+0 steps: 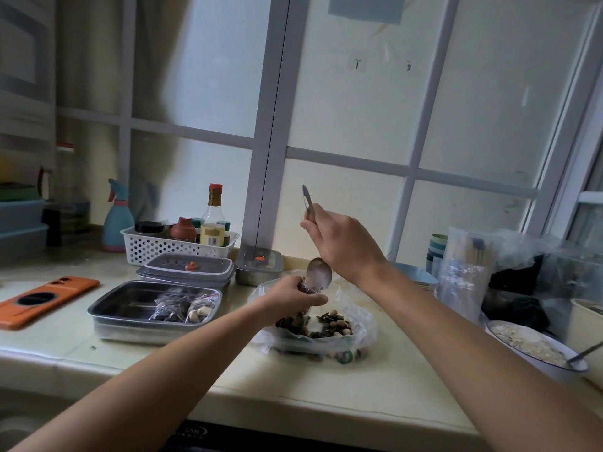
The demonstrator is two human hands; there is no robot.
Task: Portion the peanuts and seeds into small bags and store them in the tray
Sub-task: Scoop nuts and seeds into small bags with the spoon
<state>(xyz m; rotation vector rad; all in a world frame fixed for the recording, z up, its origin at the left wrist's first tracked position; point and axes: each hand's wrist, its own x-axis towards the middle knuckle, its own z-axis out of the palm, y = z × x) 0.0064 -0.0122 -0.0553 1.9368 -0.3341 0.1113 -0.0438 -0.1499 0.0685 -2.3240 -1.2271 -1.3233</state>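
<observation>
Steeply tilted spoon [319, 275], small bag [298, 319] beneath

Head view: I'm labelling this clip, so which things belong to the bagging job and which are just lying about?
In the job: left hand gripping the small bag, right hand holding the spoon, large bag of peanuts and seeds, tray, filled bags in it.
Lying about: orange phone, spray bottle, white basket, lidded containers, bowl.
</observation>
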